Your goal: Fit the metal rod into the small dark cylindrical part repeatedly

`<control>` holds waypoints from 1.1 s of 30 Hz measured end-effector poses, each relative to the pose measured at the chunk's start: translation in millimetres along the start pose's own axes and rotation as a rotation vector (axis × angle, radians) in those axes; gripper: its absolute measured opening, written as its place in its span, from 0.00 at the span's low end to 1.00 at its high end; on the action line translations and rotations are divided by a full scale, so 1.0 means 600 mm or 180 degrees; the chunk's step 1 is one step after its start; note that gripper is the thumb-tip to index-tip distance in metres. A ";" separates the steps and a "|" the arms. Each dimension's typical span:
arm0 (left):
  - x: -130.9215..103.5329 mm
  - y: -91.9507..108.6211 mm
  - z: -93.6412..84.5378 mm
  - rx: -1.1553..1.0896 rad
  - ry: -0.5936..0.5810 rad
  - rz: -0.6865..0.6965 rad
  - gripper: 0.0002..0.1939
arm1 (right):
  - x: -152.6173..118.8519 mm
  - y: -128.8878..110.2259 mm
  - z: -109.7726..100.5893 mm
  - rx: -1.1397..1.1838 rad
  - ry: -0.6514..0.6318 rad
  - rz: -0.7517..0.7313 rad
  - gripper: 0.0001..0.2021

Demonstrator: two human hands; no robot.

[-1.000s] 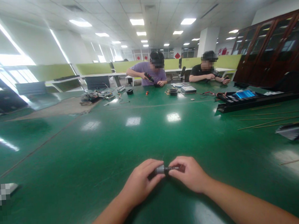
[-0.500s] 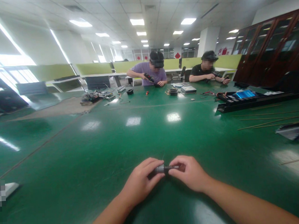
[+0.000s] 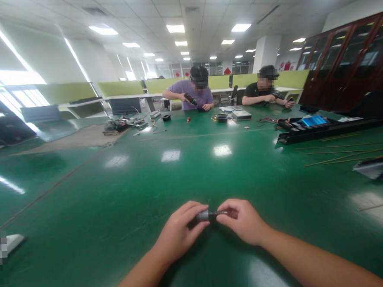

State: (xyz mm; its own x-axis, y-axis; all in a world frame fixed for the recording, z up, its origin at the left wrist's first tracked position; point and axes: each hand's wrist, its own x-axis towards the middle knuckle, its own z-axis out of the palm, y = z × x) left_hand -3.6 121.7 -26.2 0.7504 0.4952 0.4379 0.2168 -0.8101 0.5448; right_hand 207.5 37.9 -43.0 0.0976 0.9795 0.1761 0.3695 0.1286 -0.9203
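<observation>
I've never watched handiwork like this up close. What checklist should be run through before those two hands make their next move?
1. Left hand gripping the grey, smooth cylindrical piece: ok.
2. Right hand pinching the thin, dark, rod-like piece: ok.
3. The two pieces firmly fastened together: cannot tell; fingers hide much.
4. Long, thin, yellowish rods away from both hands: ok.
5. Person in purple shirt keeping hands away from these: ok.

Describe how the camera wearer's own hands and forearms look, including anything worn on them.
The left hand and right hand are ungloved, with no ring or watch visible. The left forearm and right forearm show no sleeve, cable or clear marking.
</observation>
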 end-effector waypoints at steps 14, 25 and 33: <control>-0.002 -0.004 0.000 0.0051 0.0080 0.0001 0.15 | 0.000 -0.001 -0.003 0.0109 0.0066 0.0095 0.06; -0.004 -0.004 -0.001 0.0104 0.0177 0.0064 0.15 | 0.000 0.000 -0.002 0.0052 0.0204 0.0092 0.05; -0.003 -0.007 -0.002 0.0127 0.0168 0.0020 0.15 | -0.001 0.003 -0.003 0.0015 0.0241 0.0118 0.06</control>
State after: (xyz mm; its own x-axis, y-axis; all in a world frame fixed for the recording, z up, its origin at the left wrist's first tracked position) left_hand -6.5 124.7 -28.1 0.7179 0.5053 0.4789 0.2378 -0.8245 0.5135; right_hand 209.9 37.6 -44.4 0.1809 0.9691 0.1677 0.3601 0.0934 -0.9282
